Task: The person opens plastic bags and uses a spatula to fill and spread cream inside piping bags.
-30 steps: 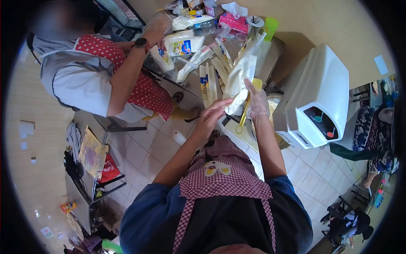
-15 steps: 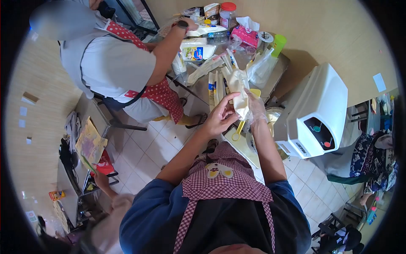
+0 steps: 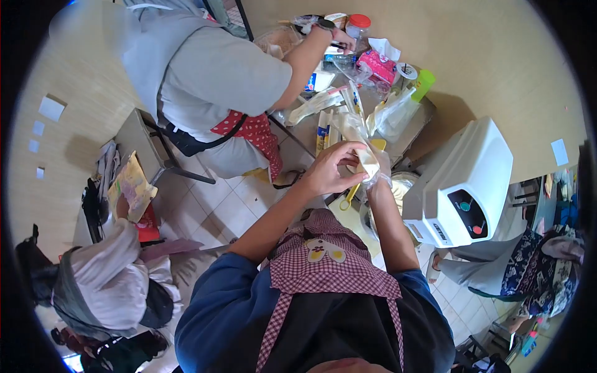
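My left hand [image 3: 336,169] is closed, with thumb and fingers curled round the near end of a cream-coloured piping bag [image 3: 368,163]. Clear plastic covers my right hand [image 3: 381,166], which holds the bag from the other side; its fingers are partly hidden. The bag's far part looks like crumpled clear plastic. Just beneath my hands lies a yellow spatula [image 3: 349,198], its handle pointing toward me. A bowl with pale contents [image 3: 405,182] stands beside my right wrist, below the mixer.
A large white stand mixer [image 3: 466,180] rises at my right. Packets, a red-lidded jar [image 3: 358,26], a pink tissue pack [image 3: 377,65] and a green cup [image 3: 423,84] crowd the table. A co-worker [image 3: 217,68] reaches over its left side; another person [image 3: 112,273] is at the lower left.
The bag's pale end has turned and now looks shorter, with its opening toward me. My view has shifted. The co-worker's arm reaches farther right, and the person at lower left shows more fully.
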Motion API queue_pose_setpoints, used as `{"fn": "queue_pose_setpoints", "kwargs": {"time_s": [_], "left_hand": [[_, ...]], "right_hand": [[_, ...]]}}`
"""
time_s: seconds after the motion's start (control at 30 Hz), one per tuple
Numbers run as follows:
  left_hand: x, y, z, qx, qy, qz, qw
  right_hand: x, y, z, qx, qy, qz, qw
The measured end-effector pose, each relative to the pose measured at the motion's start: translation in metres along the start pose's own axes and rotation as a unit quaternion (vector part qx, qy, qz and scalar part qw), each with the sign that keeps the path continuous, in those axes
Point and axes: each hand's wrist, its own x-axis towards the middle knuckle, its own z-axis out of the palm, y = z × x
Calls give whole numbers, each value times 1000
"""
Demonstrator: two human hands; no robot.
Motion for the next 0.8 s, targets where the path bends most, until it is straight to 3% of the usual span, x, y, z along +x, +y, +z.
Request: {"fn": "queue_pose_setpoints", "kwargs": {"time_s": [0.1, 0.2, 0.27, 0.3, 0.37, 0.5, 0.57, 0.63, 0.67, 0.73, 0.8], "left_hand": [[1, 2, 2, 51, 24, -3, 998], [2, 4, 9, 122, 54, -3, 991], [5, -10, 16, 108, 71, 7, 992], [6, -17, 20, 93, 87, 16, 992], [9, -20, 30, 97, 101, 29, 990], [17, -32, 42, 149, 136, 82, 976], [23, -29, 42, 108, 159, 83, 978], [28, -35, 36, 24, 182, 46, 982], [30, -31, 35, 37, 185, 29, 982], [31, -28, 39, 72, 159, -24, 984], [31, -35, 47, 79, 150, -9, 985]], "right_hand": [[-1, 2, -2, 41, -29, 0, 999], [2, 4, -1, -47, -12, -24, 999], [27, 15, -14, -83, 48, -145, 985], [43, 21, -24, -84, 48, -145, 985], [64, 24, -40, -265, 101, -263, 922], [27, -13, -29, -237, 28, -283, 929], [-6, -44, -13, -410, 49, -231, 881], [-35, -66, -13, -436, 7, -203, 877], [-44, -70, -17, -461, -41, -172, 869], [-47, -67, -31, -434, -71, -209, 873], [-56, -77, -35, -524, -99, -195, 823]]}}
